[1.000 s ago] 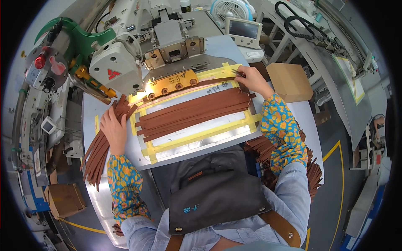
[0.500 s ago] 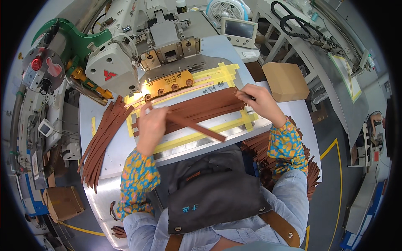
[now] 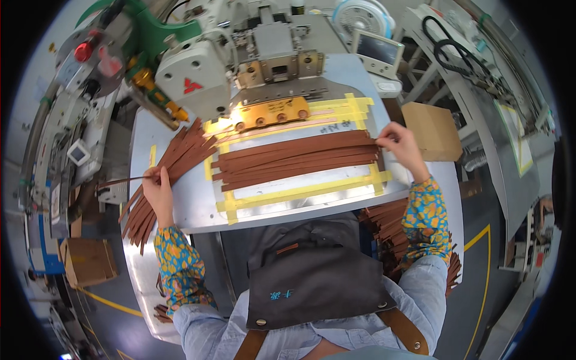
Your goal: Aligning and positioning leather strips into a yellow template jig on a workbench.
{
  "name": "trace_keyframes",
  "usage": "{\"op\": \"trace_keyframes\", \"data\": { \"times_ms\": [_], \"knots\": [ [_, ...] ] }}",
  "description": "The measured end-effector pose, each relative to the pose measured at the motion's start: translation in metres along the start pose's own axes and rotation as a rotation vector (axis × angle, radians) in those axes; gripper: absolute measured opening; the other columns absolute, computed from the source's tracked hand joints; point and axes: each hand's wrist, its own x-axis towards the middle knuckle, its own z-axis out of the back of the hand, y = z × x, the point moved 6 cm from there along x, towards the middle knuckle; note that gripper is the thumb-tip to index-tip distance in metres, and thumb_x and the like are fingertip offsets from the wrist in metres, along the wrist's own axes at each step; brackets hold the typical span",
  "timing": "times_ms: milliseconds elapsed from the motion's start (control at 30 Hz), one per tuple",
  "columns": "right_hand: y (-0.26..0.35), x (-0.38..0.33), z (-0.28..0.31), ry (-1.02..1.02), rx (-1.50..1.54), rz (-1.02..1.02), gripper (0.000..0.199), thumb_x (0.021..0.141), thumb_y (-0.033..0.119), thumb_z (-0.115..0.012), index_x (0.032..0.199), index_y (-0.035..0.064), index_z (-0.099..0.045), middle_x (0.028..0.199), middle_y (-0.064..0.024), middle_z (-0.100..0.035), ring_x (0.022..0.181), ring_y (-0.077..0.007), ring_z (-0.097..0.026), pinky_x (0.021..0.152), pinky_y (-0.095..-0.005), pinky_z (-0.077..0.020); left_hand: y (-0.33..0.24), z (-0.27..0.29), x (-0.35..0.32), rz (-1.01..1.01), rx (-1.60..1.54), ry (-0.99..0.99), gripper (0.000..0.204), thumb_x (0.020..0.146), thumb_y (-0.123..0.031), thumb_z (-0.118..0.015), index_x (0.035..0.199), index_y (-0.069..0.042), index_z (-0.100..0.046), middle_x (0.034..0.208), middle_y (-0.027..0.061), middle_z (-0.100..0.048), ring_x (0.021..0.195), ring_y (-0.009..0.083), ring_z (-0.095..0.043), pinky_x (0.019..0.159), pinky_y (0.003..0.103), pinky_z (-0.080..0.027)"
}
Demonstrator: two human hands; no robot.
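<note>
My left hand (image 3: 158, 193) is closed on one brown leather strip (image 3: 123, 180) that sticks out to the left, above a fanned pile of similar strips (image 3: 165, 171). At the middle of the table, a row of brown strips (image 3: 294, 157) lies side by side inside a frame of yellow tape (image 3: 288, 195). My right hand (image 3: 403, 149) is pinched at the right end of the top strip in that row. Its fingertips touch the strip end; whether they also hold something small is hidden.
Behind the row stands a sewing machine (image 3: 192, 84) with a lit needle area and a gold clamp plate (image 3: 273, 114). More strips (image 3: 390, 225) hang in a bundle beside my right forearm. A cardboard box (image 3: 431, 132), a screen (image 3: 377, 53) and a fan (image 3: 362, 21) are at the right.
My left hand has moved left with the strip, from over the row to the fanned pile. My right hand stays at the row's right end. The whole view has shifted slightly.
</note>
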Motion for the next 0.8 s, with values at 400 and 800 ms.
{"op": "trace_keyframes", "data": {
  "times_ms": [400,800],
  "knots": [
    [-0.068,0.042,0.034,-0.216,0.169,-0.327,0.011,0.088,0.013,-0.072,0.087,0.0058,-0.064,0.06,0.0031,-0.055,0.043,-0.0019,-0.038,0.038,-0.0185,-0.0259,-0.076,-0.031,0.004,-0.272,0.681,0.295,0.031,0.089,-0.028,-0.065,0.071,-0.003,-0.064,0.077,0.0143,-0.067,0.071,0.0366,-0.063,0.063,0.045,-0.05],
    [-0.047,0.086,-0.014,-0.084,0.204,-0.307,0.012,0.088,0.011,-0.072,0.086,0.005,-0.062,0.06,0.001,-0.057,0.042,-0.0027,-0.039,0.038,-0.0196,-0.0251,-0.105,-0.14,-0.035,-0.64,0.294,0.686,0.039,0.095,-0.03,-0.057,0.123,-0.005,-0.061,0.135,0.0073,-0.056,0.13,0.0267,-0.043,0.11,0.044,-0.028]
  ]
}}
